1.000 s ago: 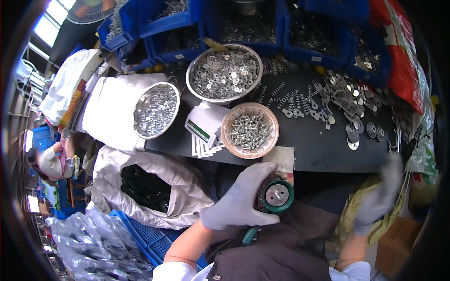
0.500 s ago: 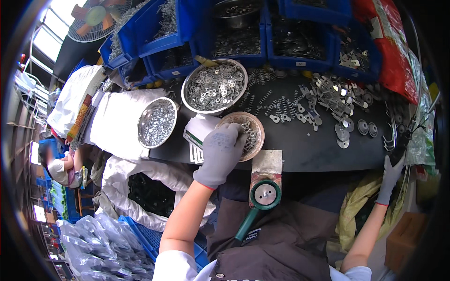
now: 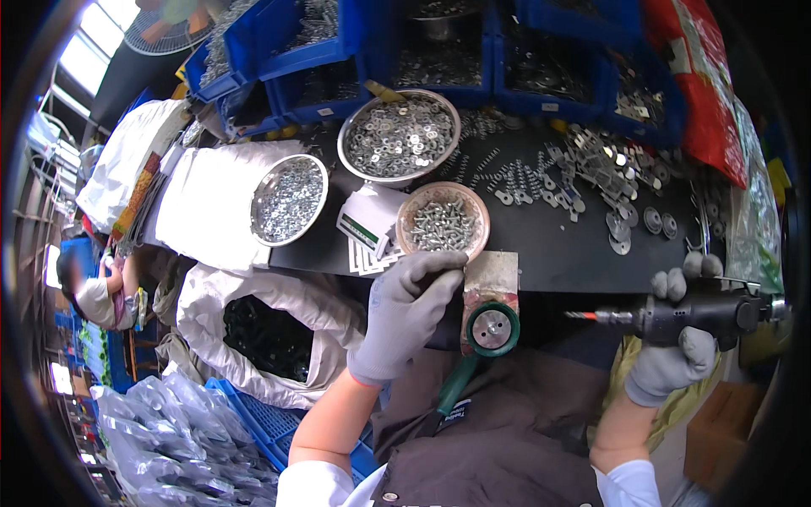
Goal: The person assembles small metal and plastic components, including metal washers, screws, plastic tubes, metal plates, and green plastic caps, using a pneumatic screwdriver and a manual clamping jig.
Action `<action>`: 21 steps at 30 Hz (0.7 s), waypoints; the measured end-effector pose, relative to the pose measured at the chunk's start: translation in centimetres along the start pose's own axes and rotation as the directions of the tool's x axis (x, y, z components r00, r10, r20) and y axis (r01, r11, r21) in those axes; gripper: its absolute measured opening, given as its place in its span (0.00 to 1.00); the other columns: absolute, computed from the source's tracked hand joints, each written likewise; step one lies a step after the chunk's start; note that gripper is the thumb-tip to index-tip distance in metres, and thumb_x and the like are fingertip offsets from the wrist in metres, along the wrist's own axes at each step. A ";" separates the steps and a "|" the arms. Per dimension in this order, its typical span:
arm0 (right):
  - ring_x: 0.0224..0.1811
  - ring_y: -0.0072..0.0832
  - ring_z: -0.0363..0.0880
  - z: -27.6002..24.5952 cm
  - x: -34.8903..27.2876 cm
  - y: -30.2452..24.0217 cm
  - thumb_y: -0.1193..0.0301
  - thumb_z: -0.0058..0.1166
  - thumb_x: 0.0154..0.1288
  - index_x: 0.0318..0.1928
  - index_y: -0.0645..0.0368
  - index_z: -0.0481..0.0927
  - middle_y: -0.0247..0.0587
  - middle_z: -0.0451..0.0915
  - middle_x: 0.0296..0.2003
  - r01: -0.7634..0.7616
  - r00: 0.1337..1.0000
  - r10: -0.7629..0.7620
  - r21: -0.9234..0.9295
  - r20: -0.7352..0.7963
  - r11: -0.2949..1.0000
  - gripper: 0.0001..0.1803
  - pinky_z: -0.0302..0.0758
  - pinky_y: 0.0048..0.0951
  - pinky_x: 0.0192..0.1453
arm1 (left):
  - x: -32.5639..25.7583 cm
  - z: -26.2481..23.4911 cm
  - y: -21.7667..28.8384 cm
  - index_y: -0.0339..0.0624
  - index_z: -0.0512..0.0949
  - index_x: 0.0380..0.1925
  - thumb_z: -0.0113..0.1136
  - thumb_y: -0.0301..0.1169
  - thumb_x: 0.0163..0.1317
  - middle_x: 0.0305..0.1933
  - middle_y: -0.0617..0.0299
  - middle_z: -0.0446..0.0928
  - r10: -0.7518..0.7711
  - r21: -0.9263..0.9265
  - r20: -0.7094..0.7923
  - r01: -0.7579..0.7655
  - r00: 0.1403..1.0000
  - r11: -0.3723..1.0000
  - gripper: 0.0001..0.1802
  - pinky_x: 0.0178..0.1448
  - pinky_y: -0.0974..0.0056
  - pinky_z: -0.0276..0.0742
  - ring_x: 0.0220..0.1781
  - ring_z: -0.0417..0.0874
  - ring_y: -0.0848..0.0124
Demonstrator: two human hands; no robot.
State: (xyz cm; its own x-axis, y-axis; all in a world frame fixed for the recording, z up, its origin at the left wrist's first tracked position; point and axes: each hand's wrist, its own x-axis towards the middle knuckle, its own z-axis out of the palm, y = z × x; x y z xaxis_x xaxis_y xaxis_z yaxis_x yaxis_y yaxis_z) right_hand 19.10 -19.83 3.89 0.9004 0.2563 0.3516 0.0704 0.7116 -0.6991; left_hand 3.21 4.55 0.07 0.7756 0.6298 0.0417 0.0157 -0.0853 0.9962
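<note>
My left hand (image 3: 397, 317), in a grey glove, is closed in a pinch just below a pink-rimmed bowl of screws (image 3: 442, 226). What its fingertips hold, if anything, is too small to make out. Beneath and right of them sits a green round-headed tool (image 3: 492, 329) with a metal disc in its head and a handle slanting toward my lap. A worn metal plate (image 3: 492, 272) juts from the table edge above that head. On the right, my gloved right hand (image 3: 667, 367) grips a black power screwdriver (image 3: 697, 313), its orange-collared bit aimed left.
Steel bowls of washers (image 3: 401, 139) and small metal parts (image 3: 290, 201) stand on the black table (image 3: 363, 272). Springs (image 3: 519, 177) and metal brackets (image 3: 591, 165) lie loose at right. Blue bins (image 3: 541, 106) line the back. An open white sack (image 3: 207, 325) stands lower left.
My left hand has come out of the screw bowl toward me, fingers pinched. From the far right, my right hand has brought the power screwdriver inward and raised it level.
</note>
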 end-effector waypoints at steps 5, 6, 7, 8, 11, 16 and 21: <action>0.32 0.22 0.76 7.7 -1.0 -0.5 0.68 0.72 0.52 0.59 0.55 0.71 0.35 0.71 0.40 -0.091 0.992 0.076 0.141 0.105 0.986 0.34 0.68 0.29 0.37 | -3.2 0.8 2.1 0.34 0.82 0.48 0.63 0.24 0.67 0.41 0.61 0.84 -0.297 -0.413 0.187 0.349 0.936 0.841 0.11 0.46 0.71 0.78 0.39 0.81 0.79; 0.32 0.23 0.77 8.4 -1.2 -0.5 0.67 0.73 0.53 0.59 0.54 0.71 0.35 0.71 0.40 -0.111 0.985 0.091 0.131 0.149 0.985 0.33 0.69 0.29 0.37 | -3.6 0.8 2.4 0.33 0.82 0.48 0.63 0.24 0.67 0.41 0.60 0.84 -0.339 -0.473 0.220 0.404 0.915 0.783 0.11 0.46 0.70 0.79 0.39 0.82 0.78; 0.32 0.23 0.78 8.8 -1.4 -0.4 0.67 0.73 0.54 0.58 0.53 0.72 0.34 0.72 0.41 -0.107 0.979 0.079 0.144 0.187 0.984 0.32 0.69 0.29 0.37 | -4.0 0.7 2.6 0.33 0.82 0.48 0.63 0.24 0.67 0.41 0.60 0.84 -0.331 -0.508 0.244 0.411 0.911 0.757 0.11 0.46 0.70 0.79 0.39 0.82 0.77; 0.31 0.23 0.78 9.1 -1.5 -0.4 0.67 0.74 0.55 0.58 0.52 0.73 0.34 0.73 0.41 -0.106 0.979 0.086 0.105 0.187 0.989 0.32 0.70 0.29 0.36 | -4.3 0.7 2.6 0.32 0.81 0.48 0.63 0.23 0.66 0.41 0.59 0.84 -0.329 -0.551 0.263 0.421 0.907 0.721 0.11 0.46 0.70 0.79 0.39 0.82 0.76; 0.31 0.24 0.79 9.3 -2.0 -0.3 0.67 0.75 0.55 0.58 0.51 0.74 0.34 0.73 0.41 -0.104 0.975 0.082 0.101 0.207 0.989 0.31 0.70 0.29 0.36 | -4.8 0.6 2.4 0.31 0.81 0.49 0.64 0.23 0.67 0.43 0.58 0.85 -0.322 -0.599 0.306 0.444 0.896 0.667 0.12 0.46 0.71 0.78 0.40 0.82 0.76; 0.30 0.24 0.79 9.0 -2.6 -0.7 0.66 0.75 0.54 0.58 0.51 0.74 0.34 0.73 0.40 -0.080 0.987 0.070 0.062 0.146 0.995 0.32 0.70 0.29 0.36 | -4.6 0.7 1.6 0.32 0.82 0.49 0.64 0.24 0.68 0.46 0.59 0.85 -0.294 -0.627 0.381 0.478 0.877 0.615 0.11 0.46 0.73 0.77 0.39 0.80 0.80; 0.30 0.22 0.77 8.7 -2.7 -0.7 0.65 0.71 0.54 0.59 0.54 0.73 0.35 0.73 0.40 -0.096 0.992 0.090 0.068 0.093 0.993 0.32 0.68 0.27 0.37 | -4.9 1.0 1.4 0.31 0.83 0.46 0.64 0.21 0.65 0.42 0.58 0.84 -0.318 -0.586 0.360 0.478 0.877 0.655 0.10 0.45 0.71 0.77 0.39 0.81 0.76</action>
State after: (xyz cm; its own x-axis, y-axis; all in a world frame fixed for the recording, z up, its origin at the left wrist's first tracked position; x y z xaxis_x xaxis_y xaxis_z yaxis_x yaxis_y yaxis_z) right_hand 12.86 -15.33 8.79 0.8592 0.3787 0.3439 -0.0456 0.7263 -0.6858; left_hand 0.10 0.58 1.18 0.9025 0.3016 -0.3076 0.0112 0.6974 0.7166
